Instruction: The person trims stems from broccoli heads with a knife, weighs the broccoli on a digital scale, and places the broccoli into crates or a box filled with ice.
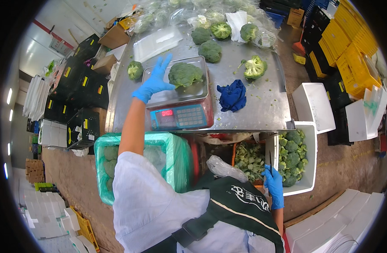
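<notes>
A broccoli head (185, 75) sits on the metal pan (193, 95) of a digital scale (180, 116), whose display glows red. My left hand (157, 80), in a blue glove, is spread over the pan's left side. Its thumb tip comes close to the broccoli; whether they touch I cannot tell. Low on the right, my gloved right hand (273, 185) grips a knife (270, 163) with its dark, narrow blade pointing up. That hand is beside a white foam box (311, 158) of broccoli and an orange crate (234, 154) of trimmings.
The steel table (263, 107) also bears a crumpled blue cloth (232, 95), an upturned broccoli head (255, 67), a small broccoli (135, 70), plastic bags (157, 42) and several wrapped heads behind. A green-lined box (177, 158) stands below left. Stacked crates (348, 69) line the right side.
</notes>
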A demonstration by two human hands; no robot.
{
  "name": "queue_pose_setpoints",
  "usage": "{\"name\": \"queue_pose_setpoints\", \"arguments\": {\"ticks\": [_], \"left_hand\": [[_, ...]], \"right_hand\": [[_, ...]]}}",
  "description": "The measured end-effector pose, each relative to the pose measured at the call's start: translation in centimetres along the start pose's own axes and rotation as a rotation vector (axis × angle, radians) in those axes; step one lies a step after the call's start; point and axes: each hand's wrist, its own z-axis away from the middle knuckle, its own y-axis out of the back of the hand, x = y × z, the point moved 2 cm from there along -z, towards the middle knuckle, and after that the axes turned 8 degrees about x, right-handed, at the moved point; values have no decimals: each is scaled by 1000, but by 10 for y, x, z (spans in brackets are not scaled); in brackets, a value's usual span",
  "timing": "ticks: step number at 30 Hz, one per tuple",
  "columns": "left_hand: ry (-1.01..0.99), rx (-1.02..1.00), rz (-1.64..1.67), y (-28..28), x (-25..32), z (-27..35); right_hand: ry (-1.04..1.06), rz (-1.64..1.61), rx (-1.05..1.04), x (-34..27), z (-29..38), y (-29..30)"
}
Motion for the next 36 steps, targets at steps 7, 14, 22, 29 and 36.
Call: {"name": "queue_pose_setpoints", "arguments": {"ticks": [7, 14, 22, 29, 36], "left_hand": [[-30, -6, 150, -47, -40, -29], [536, -88, 1157, -60, 18, -10], [792, -437, 1876, -198, 184, 83], [725, -828, 1495, -262, 284, 120], [451, -643, 1371, -284, 360, 148]], "right_hand": [[-52, 36, 8, 2, 12, -1], [27, -7, 86, 17, 27, -4], [573, 411, 402, -79, 40, 17], [380, 78, 205, -117, 52, 71], [581, 85, 456, -68, 61, 86]]}}
